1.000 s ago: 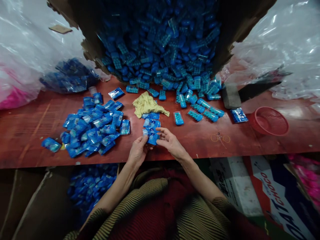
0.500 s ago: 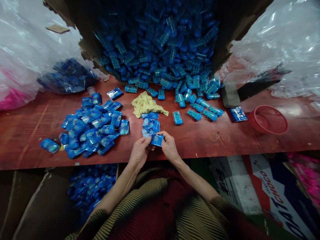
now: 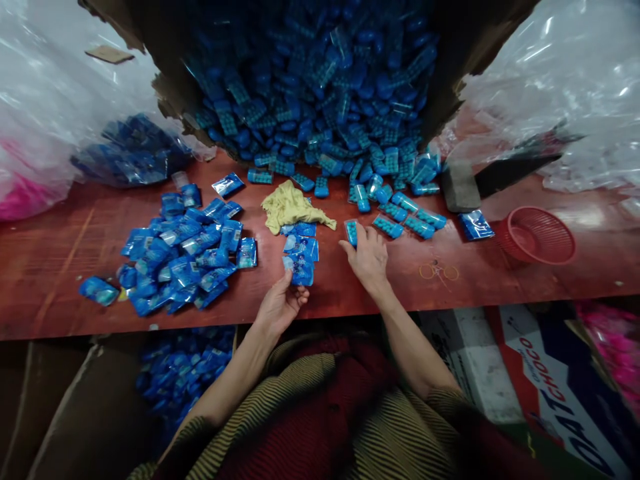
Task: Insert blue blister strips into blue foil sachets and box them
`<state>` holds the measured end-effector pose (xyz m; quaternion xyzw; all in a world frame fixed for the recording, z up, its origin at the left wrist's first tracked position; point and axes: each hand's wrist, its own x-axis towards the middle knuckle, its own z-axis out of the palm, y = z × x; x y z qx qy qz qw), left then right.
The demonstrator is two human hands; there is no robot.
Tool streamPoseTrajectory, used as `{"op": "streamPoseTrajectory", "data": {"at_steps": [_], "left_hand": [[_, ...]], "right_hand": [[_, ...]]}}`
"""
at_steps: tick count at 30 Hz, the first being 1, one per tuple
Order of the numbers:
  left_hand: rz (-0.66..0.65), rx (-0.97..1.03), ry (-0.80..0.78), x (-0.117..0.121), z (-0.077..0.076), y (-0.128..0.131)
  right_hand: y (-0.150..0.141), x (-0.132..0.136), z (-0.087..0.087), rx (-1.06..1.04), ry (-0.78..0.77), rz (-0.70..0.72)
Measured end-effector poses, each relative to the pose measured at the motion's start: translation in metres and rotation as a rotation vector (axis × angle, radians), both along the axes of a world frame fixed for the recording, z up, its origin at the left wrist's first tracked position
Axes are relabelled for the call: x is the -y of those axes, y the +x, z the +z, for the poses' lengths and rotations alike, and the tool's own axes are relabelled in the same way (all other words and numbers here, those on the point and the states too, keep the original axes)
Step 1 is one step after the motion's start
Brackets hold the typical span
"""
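At the worktop's (image 3: 60, 253) near edge, the left hand (image 3: 280, 303) is pinching a blue sachet (image 3: 300, 270); the right hand (image 3: 370, 257), fingers loose, is covering a blue tablet strip (image 3: 351, 230). A filled-sachet pile (image 3: 180, 257) is lying left, but many loose strips (image 3: 410, 220) are waiting far right — apparently plenty left.

Red wooden table (image 3: 500, 280) bears blue packets (image 3: 180, 257) (heaped), yellow cloth (image 3: 293, 208), red basket (image 3: 537, 235).

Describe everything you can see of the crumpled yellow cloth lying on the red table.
The crumpled yellow cloth is pale, soft-looking fabric, bunched into an uneven heap with folds and a thin tail trailing to the right. It lies on the red wooden table, just in front of the blue blister packs spilling from the torn cardboard box. Its near edge meets the short row of blue sealed packets. Neither hand touches it; the right hand rests on a separate blue blister pack to its right.
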<state>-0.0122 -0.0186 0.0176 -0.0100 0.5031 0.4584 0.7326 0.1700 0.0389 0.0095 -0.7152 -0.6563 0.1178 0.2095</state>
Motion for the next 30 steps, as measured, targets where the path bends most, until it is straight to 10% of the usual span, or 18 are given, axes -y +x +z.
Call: {"op": "streamPoseTrajectory", "data": {"at_steps": [5, 12, 17, 24, 30], "left_hand": [[0.020, -0.015, -0.024, 0.001, 0.001, 0.002], [0.049, 0.016, -0.066, -0.004, 0.005, 0.002], [0.064, 0.037, -0.089, -0.006, 0.005, 0.002], [0.059, 0.032, -0.096, -0.004, 0.006, -0.002], [0.038, 0.020, -0.052, -0.003, 0.004, 0.000]], "right_hand": [[0.000, -0.007, -0.016, 0.100, -0.005, 0.058], [0.009, 0.008, -0.020, -0.701, -0.059, 0.159], [0.007, 0.016, -0.022, -0.664, 0.040, 0.113], [-0.001, 0.024, 0.005, -1.182, -0.144, -0.019], [-0.018, 0.041, 0.026, -1.163, -0.124, 0.109]]}}
